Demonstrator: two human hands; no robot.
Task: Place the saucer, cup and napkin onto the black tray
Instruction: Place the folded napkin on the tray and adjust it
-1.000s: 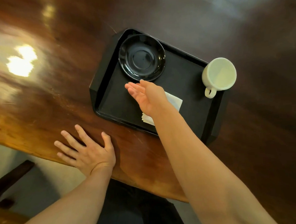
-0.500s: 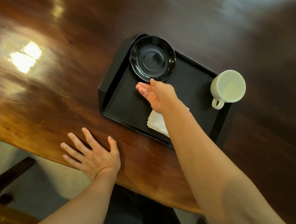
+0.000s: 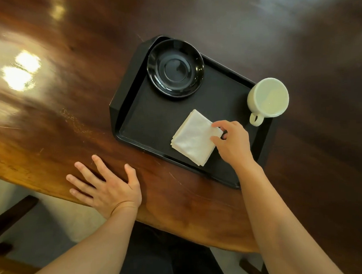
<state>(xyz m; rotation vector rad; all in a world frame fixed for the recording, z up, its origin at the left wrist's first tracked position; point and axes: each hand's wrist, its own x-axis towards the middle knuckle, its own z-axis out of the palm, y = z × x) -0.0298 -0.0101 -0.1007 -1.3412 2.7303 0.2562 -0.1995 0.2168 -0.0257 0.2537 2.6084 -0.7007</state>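
Observation:
A black tray [image 3: 149, 117] lies on the wooden table. A glossy black saucer [image 3: 175, 68] sits in its far left corner. At the tray's far right corner stands a white cup [image 3: 267, 98], upright, handle toward me. A folded white napkin [image 3: 194, 137] lies flat on the tray's near middle. My right hand [image 3: 232, 143] is at the napkin's right corner, thumb and forefinger pinching its edge. My left hand [image 3: 105, 185] rests flat on the table edge left of the tray, fingers spread, holding nothing.
The dark polished wooden table [image 3: 67, 91] extends far and to both sides, with bright light reflections at the left. Its near edge runs diagonally below my hands. Dark chair parts [image 3: 9, 217] show under the table at lower left.
My right hand has drawn back from near the saucer to the napkin's right corner, uncovering the napkin. The left hand stays put. The view has shifted slightly.

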